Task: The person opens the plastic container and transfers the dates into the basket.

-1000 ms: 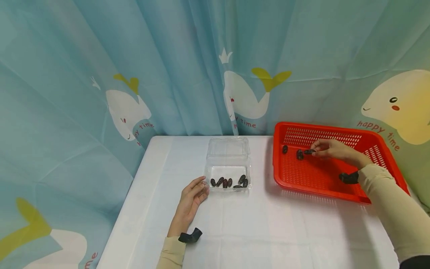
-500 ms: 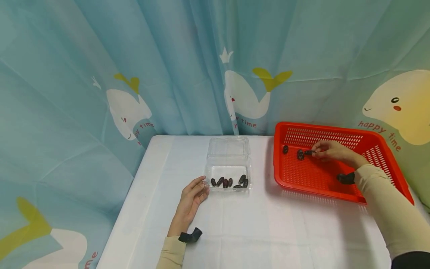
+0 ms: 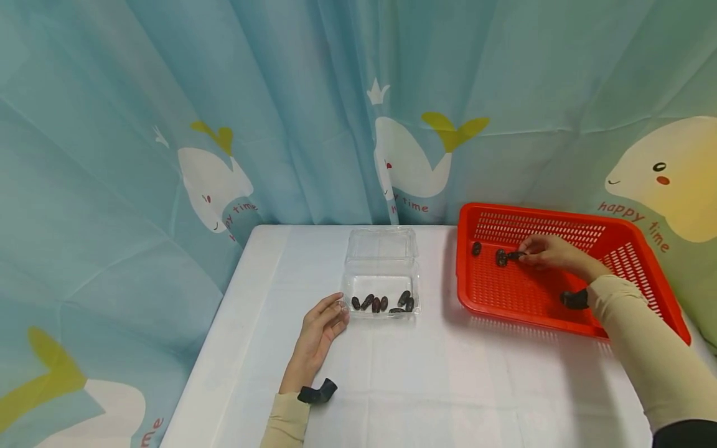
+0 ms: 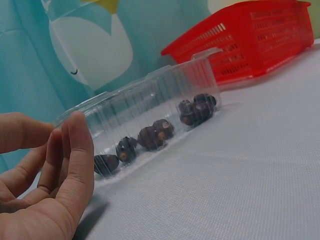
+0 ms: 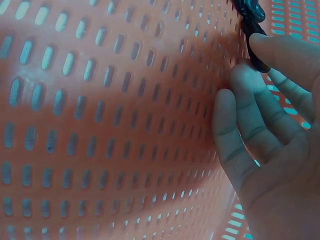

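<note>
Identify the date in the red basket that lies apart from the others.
The leftmost date, near the red basket's left end: bare floor separates it from the middle date and the right one, which sit close together.

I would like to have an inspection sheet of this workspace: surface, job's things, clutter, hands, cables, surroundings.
Surface: white tablecloth, lightly creased.
Clamshell box: clear, lid open, seven dates inside.
Red basket: perforated, right of the box; more dates inside, exact count unclear.
Clutter: nothing seen.
Left hand: holds the box's near left corner.
Right hand: pinches one date inside the basket.
Cables: nothing seen.
Surroundings: blue curtain with whale prints.
</note>
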### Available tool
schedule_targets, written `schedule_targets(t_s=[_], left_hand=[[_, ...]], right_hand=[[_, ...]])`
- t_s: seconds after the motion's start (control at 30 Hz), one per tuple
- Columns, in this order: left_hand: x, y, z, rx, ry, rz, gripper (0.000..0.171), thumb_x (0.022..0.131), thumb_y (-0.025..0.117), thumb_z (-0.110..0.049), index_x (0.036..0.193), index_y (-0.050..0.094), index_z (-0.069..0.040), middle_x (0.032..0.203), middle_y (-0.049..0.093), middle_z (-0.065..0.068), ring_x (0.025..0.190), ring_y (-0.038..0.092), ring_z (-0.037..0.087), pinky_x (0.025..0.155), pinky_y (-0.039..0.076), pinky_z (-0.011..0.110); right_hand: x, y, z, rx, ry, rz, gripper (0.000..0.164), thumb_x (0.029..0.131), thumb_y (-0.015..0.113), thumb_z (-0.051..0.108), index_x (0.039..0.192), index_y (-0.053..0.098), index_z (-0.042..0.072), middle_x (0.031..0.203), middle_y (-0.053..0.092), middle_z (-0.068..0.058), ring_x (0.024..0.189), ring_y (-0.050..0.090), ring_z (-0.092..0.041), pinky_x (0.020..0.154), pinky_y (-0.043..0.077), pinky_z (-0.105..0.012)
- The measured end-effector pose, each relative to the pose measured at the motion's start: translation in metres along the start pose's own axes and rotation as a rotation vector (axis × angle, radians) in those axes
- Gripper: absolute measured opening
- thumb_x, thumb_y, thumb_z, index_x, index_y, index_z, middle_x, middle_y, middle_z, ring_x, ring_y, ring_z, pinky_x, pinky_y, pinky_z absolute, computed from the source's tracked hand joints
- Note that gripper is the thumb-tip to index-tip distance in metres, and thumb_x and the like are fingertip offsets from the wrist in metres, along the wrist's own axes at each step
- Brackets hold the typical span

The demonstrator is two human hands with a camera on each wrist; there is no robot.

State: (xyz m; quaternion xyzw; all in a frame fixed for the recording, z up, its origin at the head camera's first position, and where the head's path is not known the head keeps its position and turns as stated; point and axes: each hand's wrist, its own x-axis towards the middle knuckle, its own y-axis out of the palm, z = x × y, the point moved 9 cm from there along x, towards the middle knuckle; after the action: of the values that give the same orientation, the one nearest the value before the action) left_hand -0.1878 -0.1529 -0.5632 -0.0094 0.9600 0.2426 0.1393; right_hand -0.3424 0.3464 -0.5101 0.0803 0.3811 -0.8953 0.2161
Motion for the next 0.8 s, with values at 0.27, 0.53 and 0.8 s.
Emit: schedule_targets(t_s=[0.27,0.53,0.8], left_hand=[[-0.001,0.000,0.000,0.031,0.000,0.002,0.044,0.105,0.056,-0.004,0.147,0.047,0.007,0.110,0.062,0.003,0.099,0.065,0.011,0.088,0.060,0.022],[-0.001,0.000,0.000,0.032,-0.001,-0.004,0.044,0.105,0.057,-0.005,0.146,0.048,0.007,0.109,0.062,0.003,0.099,0.064,0.012,0.089,0.060,0.024],[-0.002,0.001,-0.002,0.052,0.012,0.018,0.045,0.106,0.056,-0.006,0.147,0.046,0.006,0.111,0.061,0.001,0.100,0.064,0.010,0.090,0.060,0.022]], right_hand=[[0.001,0.002,0.002,-0.021,-0.012,0.006,0.024,0.097,0.069,0.006,0.114,0.059,-0.008,0.105,0.064,-0.014,0.084,0.056,-0.012,0.071,0.057,-0.025],[0.000,0.003,0.013,-0.088,-0.031,-0.001,0.021,0.093,0.072,0.002,0.106,0.060,-0.008,0.095,0.065,-0.013,0.079,0.055,-0.016,0.064,0.055,-0.027],[-0.003,0.002,0.018,-0.129,-0.036,0.003,0.023,0.093,0.073,0.006,0.108,0.061,-0.008,0.097,0.066,-0.015,0.080,0.056,-0.019,0.064,0.056,-0.029]])
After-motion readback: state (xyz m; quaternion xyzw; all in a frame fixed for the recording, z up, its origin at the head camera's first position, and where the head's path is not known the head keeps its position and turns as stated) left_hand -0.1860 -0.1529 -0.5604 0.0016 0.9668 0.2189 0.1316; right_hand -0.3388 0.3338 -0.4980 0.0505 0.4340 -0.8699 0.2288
